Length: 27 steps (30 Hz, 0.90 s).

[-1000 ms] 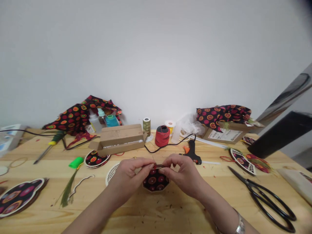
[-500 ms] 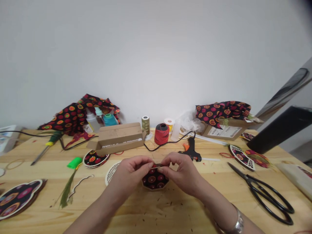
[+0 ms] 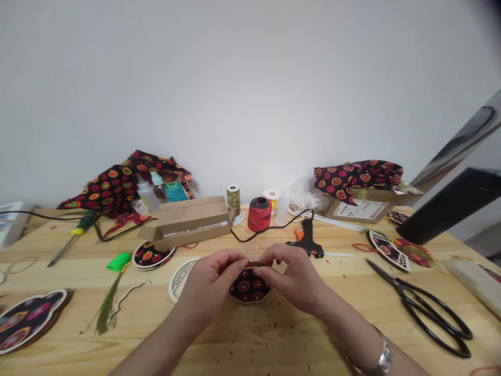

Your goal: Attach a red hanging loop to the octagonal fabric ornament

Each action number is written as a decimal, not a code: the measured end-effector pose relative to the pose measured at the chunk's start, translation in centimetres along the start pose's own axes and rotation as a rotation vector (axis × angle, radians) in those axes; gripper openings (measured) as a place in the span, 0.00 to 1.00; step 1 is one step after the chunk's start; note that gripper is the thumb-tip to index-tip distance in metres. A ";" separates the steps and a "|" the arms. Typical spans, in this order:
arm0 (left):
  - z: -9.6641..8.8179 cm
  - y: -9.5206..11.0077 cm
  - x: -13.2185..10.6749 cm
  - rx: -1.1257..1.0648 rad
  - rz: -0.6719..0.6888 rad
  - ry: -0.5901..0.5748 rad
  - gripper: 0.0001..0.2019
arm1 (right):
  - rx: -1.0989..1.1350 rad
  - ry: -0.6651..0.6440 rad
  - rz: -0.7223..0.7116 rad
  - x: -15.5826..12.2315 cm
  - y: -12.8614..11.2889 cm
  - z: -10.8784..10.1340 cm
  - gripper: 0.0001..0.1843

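- my left hand (image 3: 209, 279) and right hand (image 3: 293, 277) are together, fingertips meeting and pinching the top edge of the octagonal fabric-covered piece (image 3: 248, 288); a thin dark strip sits at that edge, too small for me to identify
- the piece is black cloth printed with red and gold circles, its many-sided edge bound in a pale rim; it is held tilted, low over the table, and i can't tell whether it touches the wood
- a white lattice disc (image 3: 180, 279) sits just beside my left hand, its inner edge tucked under the palm
- the black-and-orange hot glue gun (image 3: 307, 243) lies just past my right knuckles, the nearest obstacle on that side
- the long-bladed black-handled scissors (image 3: 415, 313) lie well apart to the right, leaving a wide gap of wood for my right arm
- the pine table (image 3: 274, 339) runs toward me in a long grainy stretch flecked with dark bits, giving the hands room on the near side
- the cardboard box (image 3: 188, 222) and red thread spool (image 3: 259, 214) stand farther out, beyond my fingertips, with a thin black cord (image 3: 266, 236) curving between them and the glue gun
- a round fabric piece (image 3: 152, 255) and a green feather tassel (image 3: 104, 313) lie out to the left, well apart from my left hand
- a silver bangle (image 3: 381, 360) circles my right wrist, near the lower frame edge
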<state>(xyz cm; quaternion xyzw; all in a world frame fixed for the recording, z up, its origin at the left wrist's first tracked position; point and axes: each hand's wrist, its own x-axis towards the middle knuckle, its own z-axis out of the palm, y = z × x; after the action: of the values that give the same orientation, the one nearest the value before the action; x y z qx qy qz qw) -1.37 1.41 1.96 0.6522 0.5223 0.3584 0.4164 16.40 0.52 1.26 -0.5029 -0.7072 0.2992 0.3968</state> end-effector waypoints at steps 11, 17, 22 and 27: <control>0.5 -0.9 -0.3 0.173 0.254 0.130 0.08 | 0.016 0.062 -0.185 0.3 0.6 -0.2 0.02; 0.6 -1.0 -0.3 0.215 0.267 0.128 0.08 | 0.039 0.032 -0.151 0.4 0.8 -0.2 0.03; 0.7 -0.9 -0.3 0.237 0.247 0.133 0.08 | 0.018 0.019 -0.114 0.3 0.6 -0.1 0.03; 0.7 -1.0 -0.3 0.251 0.252 0.130 0.08 | -0.007 0.033 -0.145 0.4 0.7 -0.1 0.02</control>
<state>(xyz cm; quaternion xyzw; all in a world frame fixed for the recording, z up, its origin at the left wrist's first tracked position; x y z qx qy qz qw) -1.20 1.09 0.76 0.7347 0.5029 0.3812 0.2491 16.74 1.09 0.78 -0.4564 -0.7364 0.2588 0.4272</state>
